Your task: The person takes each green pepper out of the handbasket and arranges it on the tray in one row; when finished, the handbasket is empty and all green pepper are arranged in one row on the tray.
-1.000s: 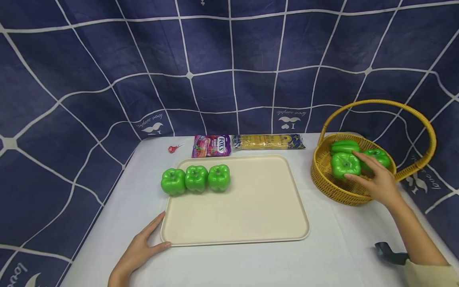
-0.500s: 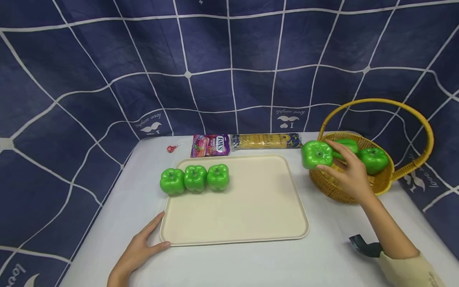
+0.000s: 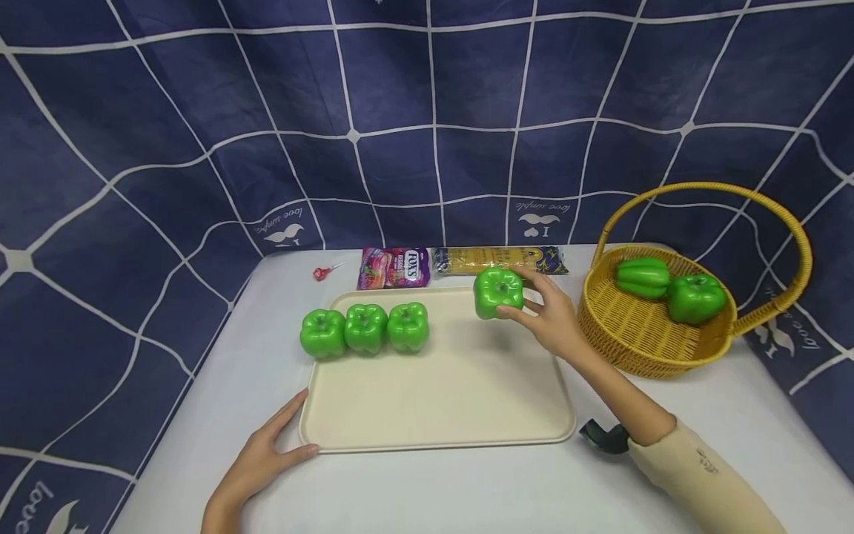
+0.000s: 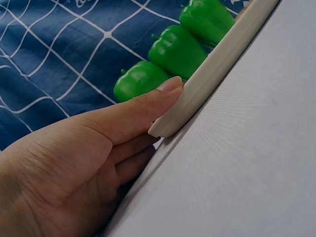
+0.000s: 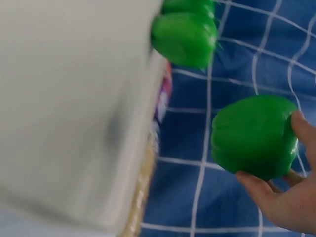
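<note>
My right hand point(image 3: 552, 317) pinches a green bell pepper point(image 3: 497, 294) between thumb and fingers, above the right rear part of the cream tray point(image 3: 434, 404). In the right wrist view this held pepper point(image 5: 254, 138) hangs clear of the tray, its shadow falling on the surface. Three more green bell peppers point(image 3: 365, 328) form a row at the tray's left rear; the leftmost overlaps the rim. My left hand point(image 3: 256, 461) rests at the front left corner. Its thumb point(image 4: 170, 85) touches the front rim, and the spread fingers lie along the left side.
A yellow wicker basket point(image 3: 634, 362) with a tall handle stands on the right, holding two green peppers point(image 3: 696, 298). Behind the tray lie a lollipop point(image 3: 322, 273), a purple Fox's candy bag point(image 3: 395, 268) and a pasta pack point(image 3: 497, 259). A patterned blue cloth point(image 3: 480, 170) hangs behind.
The right hand has lifted a pepper out of the basket and carried it left over the tray. Two peppers stay in the basket. The left hand keeps its place at the corner.
</note>
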The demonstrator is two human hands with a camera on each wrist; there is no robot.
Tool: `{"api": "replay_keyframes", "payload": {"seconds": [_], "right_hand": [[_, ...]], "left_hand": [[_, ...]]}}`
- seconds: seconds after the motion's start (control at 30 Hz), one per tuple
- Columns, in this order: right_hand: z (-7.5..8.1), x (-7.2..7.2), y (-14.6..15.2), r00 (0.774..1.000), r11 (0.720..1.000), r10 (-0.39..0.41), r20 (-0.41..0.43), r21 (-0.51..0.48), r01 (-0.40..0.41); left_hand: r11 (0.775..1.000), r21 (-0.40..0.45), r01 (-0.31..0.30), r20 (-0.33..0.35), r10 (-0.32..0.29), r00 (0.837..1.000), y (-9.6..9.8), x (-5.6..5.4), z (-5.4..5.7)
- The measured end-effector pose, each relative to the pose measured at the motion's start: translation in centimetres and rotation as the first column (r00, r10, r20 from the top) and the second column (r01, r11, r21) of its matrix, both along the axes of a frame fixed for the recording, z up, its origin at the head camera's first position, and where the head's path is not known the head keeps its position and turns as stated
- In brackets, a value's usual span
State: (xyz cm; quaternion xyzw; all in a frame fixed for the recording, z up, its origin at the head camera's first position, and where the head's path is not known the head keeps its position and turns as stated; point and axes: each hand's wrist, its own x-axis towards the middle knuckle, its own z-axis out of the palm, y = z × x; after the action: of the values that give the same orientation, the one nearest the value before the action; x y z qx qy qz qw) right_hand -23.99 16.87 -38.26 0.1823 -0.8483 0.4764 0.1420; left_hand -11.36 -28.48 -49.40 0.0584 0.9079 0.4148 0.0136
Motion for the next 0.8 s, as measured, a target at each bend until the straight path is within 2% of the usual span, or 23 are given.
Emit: {"api": "replay_keyframes", "payload": {"seconds": [0.23, 0.43, 0.57, 0.8], "right_hand": [[-2.7, -0.4, -1.7, 0.99, 0.999, 0.049, 0.131, -0.007, -0.049], [-4.8, -0.6, -2.5, 0.982, 0.998, 0.062, 0.181, 0.022, -0.067], [-5.4, -0.6, -2.9, 0.979, 0.996, 0.07, 0.19, 0.039, -0.079], [-5.5, -0.8, -4.4, 0.975, 0.993, 0.082, 0.207, 0.069, -0.098]], "left_hand": [[0.999, -0.029, -0.019, 0.021, 0.019, 1.0, -0.1, -0.1, -0.4], [1.0, -0.026, -0.015, 0.015, 0.016, 1.0, -0.1, -0.1, -0.6], [1.0, -0.023, -0.015, 0.016, 0.015, 1.0, -0.1, 0.0, -0.5], [0.999, -0.036, -0.018, 0.006, 0.018, 1.0, 0.0, 0.0, -0.4]]}}
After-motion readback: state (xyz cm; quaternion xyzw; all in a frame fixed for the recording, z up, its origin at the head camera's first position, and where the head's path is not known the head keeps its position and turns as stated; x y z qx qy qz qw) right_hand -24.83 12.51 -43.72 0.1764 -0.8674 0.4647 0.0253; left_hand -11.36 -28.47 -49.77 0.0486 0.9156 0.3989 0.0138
